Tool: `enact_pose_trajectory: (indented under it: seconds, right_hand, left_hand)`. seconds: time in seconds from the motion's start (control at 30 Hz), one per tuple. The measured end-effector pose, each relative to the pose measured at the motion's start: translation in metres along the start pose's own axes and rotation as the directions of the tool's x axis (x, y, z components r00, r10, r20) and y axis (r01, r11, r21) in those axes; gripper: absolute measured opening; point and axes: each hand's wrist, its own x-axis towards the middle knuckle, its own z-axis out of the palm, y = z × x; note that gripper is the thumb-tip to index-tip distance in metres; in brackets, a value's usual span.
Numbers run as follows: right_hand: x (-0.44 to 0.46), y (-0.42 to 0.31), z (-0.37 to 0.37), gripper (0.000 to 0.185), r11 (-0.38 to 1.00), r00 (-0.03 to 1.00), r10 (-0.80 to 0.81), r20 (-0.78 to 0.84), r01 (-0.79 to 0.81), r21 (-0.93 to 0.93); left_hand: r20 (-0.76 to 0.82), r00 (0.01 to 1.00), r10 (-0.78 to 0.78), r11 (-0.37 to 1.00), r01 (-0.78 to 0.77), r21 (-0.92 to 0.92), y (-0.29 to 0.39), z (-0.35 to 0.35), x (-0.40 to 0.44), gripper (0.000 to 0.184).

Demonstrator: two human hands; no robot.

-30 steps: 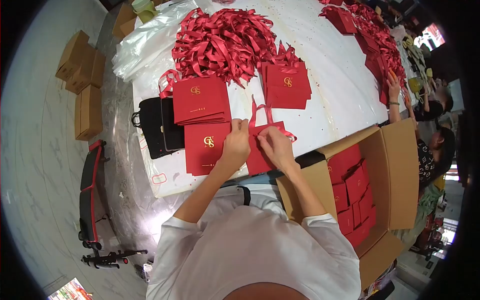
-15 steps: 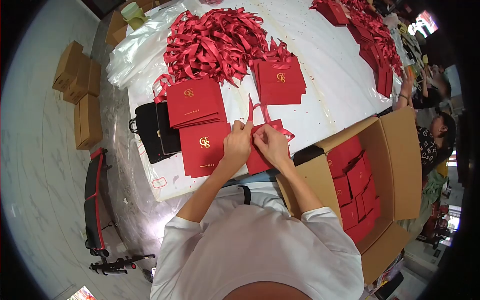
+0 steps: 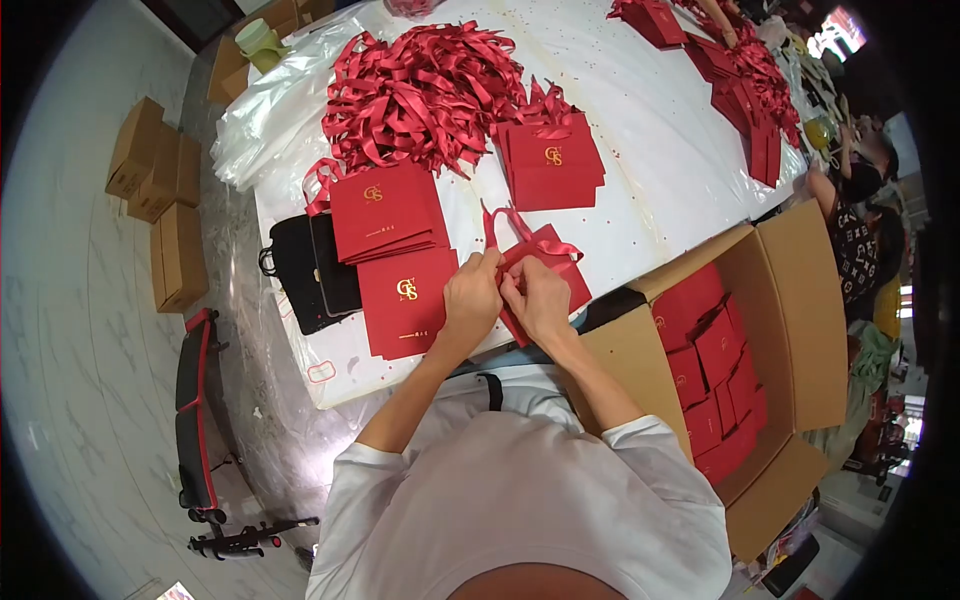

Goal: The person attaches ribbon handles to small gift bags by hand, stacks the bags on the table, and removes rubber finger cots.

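Note:
My left hand [image 3: 473, 297] is closed at the left edge of a red bag [image 3: 553, 262] with ribbon handles, near the table's front edge. Pinched at the same bag's upper part is my right hand [image 3: 538, 300], its fingertips close to the left ones; a ribbon [image 3: 520, 228] rises just beyond them. Left of my hands lies a stack of red bags with gold print [image 3: 405, 300], with another stack [image 3: 388, 212] overlapping behind it. Farther off is a third stack [image 3: 552, 165], beside a large heap of red ribbons [image 3: 425, 95].
An open cardboard box [image 3: 812, 330] holding red bags [image 3: 718, 360] stands at my right. A black pouch [image 3: 298, 275] and dark flat device [image 3: 336, 265] lie left. Clear plastic [image 3: 270, 130] and a green cup [image 3: 258, 40] are behind. Co-workers [image 3: 855, 240] are at right.
The bag between my hands has turned and tilted, and its ribbon loops have shifted. Both hands stay close together at it. A co-worker's arm now reaches over the far ribbons.

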Motion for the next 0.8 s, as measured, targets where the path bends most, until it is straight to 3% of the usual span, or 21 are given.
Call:
enact_pose_trajectory:
  seconds: [0.2, 0.27, 0.3, 0.37, 0.53, 0.6, 0.67, 0.77, 0.8]
  right_hand:
    - [0.002, -0.003, -0.007, 0.014, 1.0, 0.999, 0.005, 0.032, -0.005, 0.006]
    - [0.003, -0.004, -0.013, 0.01, 0.992, 0.994, -0.1, 0.034, 0.097, 0.082]
    - [0.004, -0.006, -0.015, 0.01, 0.992, 0.994, -0.1, 0.036, 0.097, 0.083]
    - [0.006, -0.009, -0.019, 0.006, 0.961, 0.989, -0.072, 0.126, 0.035, 0.273]
    - [0.032, -0.001, -0.045, 0.009, 0.979, 0.979, -0.173, 0.107, 0.159, 0.127]
    - [0.041, 0.004, -0.051, 0.01, 0.96, 0.942, -0.267, 0.204, 0.279, -0.032]
    - [0.048, 0.014, -0.049, 0.012, 0.961, 0.936, -0.251, 0.246, 0.271, -0.049]
    - [0.063, 0.029, -0.052, 0.018, 0.994, 0.839, -0.105, 0.534, 0.083, 0.065]
    - [0.068, 0.034, -0.052, 0.018, 0.994, 0.84, -0.106, 0.532, 0.084, 0.067]
  left_hand:
    - [-0.045, 0.999, 0.024, 0.997, -0.027, -0.073, 0.006, -0.002, -0.004, 0.01]
    - [-0.08, 0.996, 0.041, 0.992, -0.05, -0.118, 0.002, -0.003, -0.002, 0.01]
    - [-0.068, 0.997, 0.038, 0.985, -0.049, -0.166, -0.001, -0.002, -0.001, 0.01]
    - [-0.069, 0.998, 0.01, 0.977, -0.024, -0.211, -0.009, 0.004, 0.001, 0.012]
    - [0.002, 0.999, -0.045, 0.972, 0.044, -0.23, -0.003, -0.003, 0.001, 0.018]
    - [0.005, 1.0, -0.009, 0.971, 0.01, -0.238, 0.001, -0.002, -0.001, 0.015]
    - [-0.021, 0.998, 0.051, 0.975, -0.055, -0.215, 0.004, 0.0, -0.003, 0.014]
    - [-0.06, 0.987, 0.149, 0.975, -0.157, -0.16, 0.006, 0.0, -0.005, 0.011]
    - [-0.067, 0.979, 0.191, 0.971, -0.199, -0.134, 0.007, 0.0, -0.006, 0.01]
